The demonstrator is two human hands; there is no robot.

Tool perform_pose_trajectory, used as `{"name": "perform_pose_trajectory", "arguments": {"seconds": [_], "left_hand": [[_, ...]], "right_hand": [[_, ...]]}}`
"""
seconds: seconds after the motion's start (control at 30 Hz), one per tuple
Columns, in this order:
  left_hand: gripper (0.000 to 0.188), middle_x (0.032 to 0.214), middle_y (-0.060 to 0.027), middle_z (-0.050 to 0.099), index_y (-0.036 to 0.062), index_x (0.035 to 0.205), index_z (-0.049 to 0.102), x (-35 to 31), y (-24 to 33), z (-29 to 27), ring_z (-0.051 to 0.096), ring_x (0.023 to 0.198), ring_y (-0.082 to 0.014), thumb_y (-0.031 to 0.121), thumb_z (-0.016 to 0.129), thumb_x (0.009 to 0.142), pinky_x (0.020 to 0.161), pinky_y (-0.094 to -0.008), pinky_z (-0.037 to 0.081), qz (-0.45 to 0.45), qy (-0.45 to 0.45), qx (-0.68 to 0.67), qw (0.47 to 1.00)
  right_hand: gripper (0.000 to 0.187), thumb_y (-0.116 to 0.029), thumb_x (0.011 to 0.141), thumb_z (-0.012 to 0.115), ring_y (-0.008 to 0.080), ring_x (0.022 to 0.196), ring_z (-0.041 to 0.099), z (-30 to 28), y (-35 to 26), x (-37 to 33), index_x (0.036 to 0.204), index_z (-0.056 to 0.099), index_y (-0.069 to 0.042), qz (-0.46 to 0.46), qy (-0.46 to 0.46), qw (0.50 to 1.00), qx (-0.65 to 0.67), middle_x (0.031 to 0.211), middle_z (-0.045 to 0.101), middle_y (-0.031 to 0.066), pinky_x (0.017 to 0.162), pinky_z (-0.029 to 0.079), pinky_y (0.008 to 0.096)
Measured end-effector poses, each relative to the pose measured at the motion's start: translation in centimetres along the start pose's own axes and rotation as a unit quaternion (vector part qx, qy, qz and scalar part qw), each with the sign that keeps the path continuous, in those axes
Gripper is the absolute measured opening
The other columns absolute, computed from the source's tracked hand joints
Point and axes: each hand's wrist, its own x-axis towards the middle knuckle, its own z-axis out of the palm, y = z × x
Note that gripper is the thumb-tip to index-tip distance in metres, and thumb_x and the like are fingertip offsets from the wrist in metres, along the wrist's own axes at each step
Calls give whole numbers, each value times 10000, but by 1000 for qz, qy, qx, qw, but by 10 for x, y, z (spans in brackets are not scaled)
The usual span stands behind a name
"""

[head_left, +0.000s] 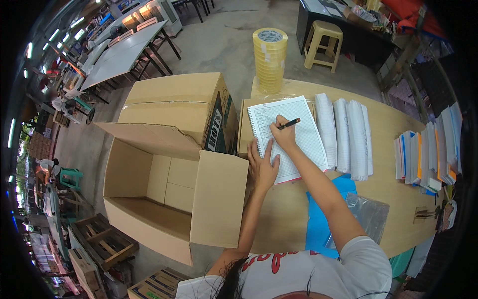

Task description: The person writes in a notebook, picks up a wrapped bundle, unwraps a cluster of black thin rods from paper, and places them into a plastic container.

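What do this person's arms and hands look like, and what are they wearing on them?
Both the left hand and the right hand are ungloved, with no watch or bracelet that I can make out. The forearms are bare up to short white sleeves, part of a white shirt with red lettering on it.

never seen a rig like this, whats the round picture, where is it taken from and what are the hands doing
There is no machine, just a person's two bare hands. The one picture comes from a wide fisheye camera on their head, looking down, so straight edges bend. The right hand holds a pen to a spiral notebook; the left hand rests at its left side. The table also bears stacked tape rolls and white bundles.
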Motion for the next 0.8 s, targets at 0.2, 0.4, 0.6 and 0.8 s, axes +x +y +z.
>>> {"name": "perform_pose_trajectory", "arguments": {"seconds": [0.2,0.4,0.6,0.8], "left_hand": [[521,1496,-177,208,213,1369,497,0,0,3,180,1369,-421,295,620,870,1059,-586,251,-3,-1,5,1000],[516,1486,-186,204,200,1366,499,-2,-2,5,171,1369,-411,291,621,874,1067,-575,236,7,3,6,1000],[514,1489,-181,200,204,1366,499,-2,-2,4,167,1367,-420,291,618,874,1067,-579,231,4,0,4,1000],[518,1492,-175,199,210,1369,498,-1,-3,3,168,1367,-421,297,618,872,1063,-584,232,13,8,7,1000]], "right_hand": [[292,-29,722,583,127,499,267,-1,-1,0,580,327,-20,-1,4,1000,0,511,282,51,458,237,337],[246,-32,707,587,169,428,317,-1,0,0,582,376,-22,-1,6,1000,9,468,357,91,426,276,353],[252,-32,708,585,160,431,321,-1,0,0,578,370,-25,11,4,1000,17,469,353,86,425,281,347],[247,-28,708,579,157,431,333,0,-3,0,578,369,-25,6,4,1000,7,471,353,89,425,283,348]]}}
